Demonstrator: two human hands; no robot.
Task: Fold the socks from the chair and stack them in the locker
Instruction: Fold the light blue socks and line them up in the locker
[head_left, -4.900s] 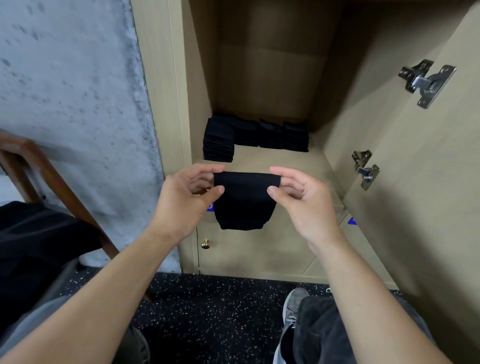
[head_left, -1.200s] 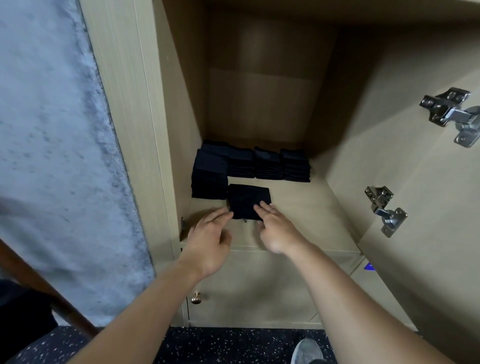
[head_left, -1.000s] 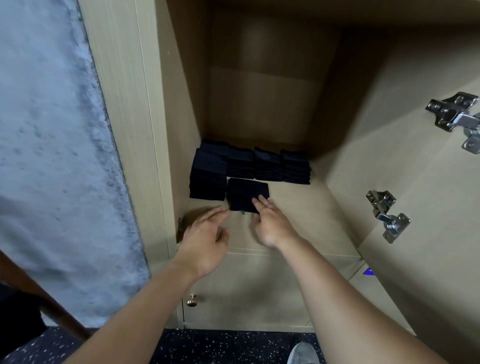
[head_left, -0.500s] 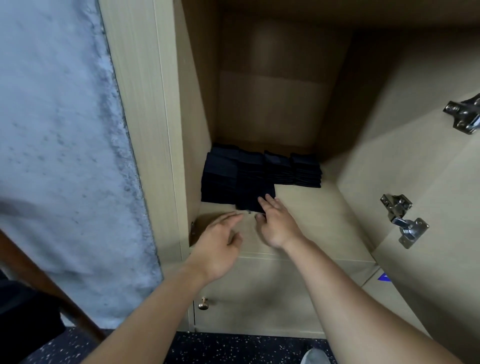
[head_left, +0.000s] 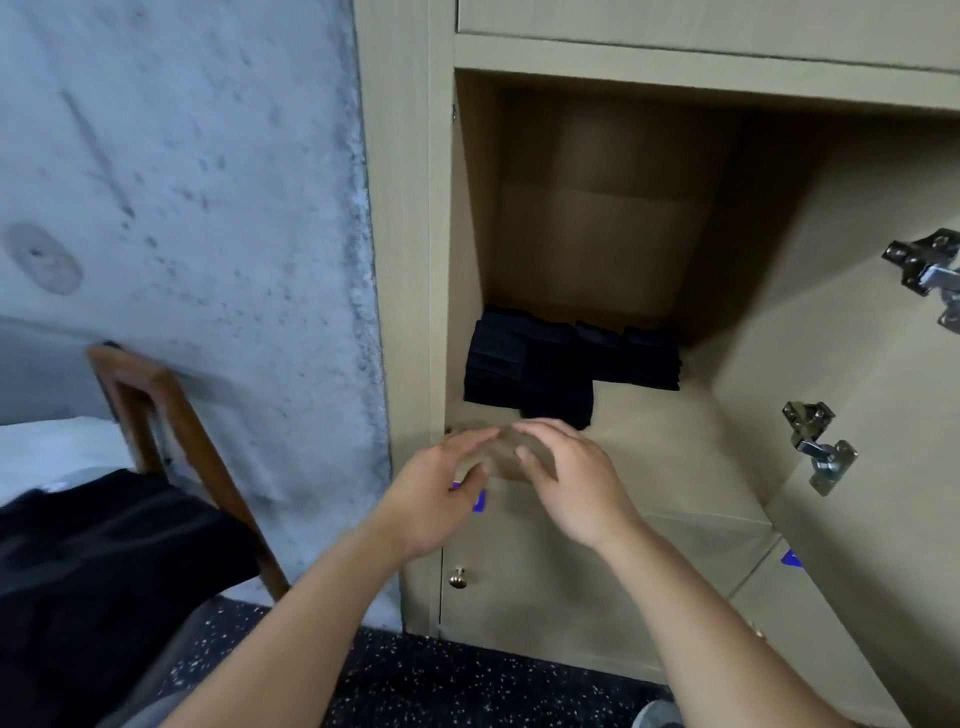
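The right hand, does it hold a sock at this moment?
No, the right hand has loose fingers with nothing in them, and the folded sock lies apart on the locker shelf.

Looks like a changing or locker room, maybe a dorm or staff storage area, not a lived-in home. Evidence: bank of light wood-laminate locker compartments stacked above and below each other, open door on metal hinges, small brass knob on the lower door, purple tag stickers on the fronts. Rough bare concrete wall beside it, dark speckled rubber-type floor, one plain wooden chair with dark clothing piled on it.
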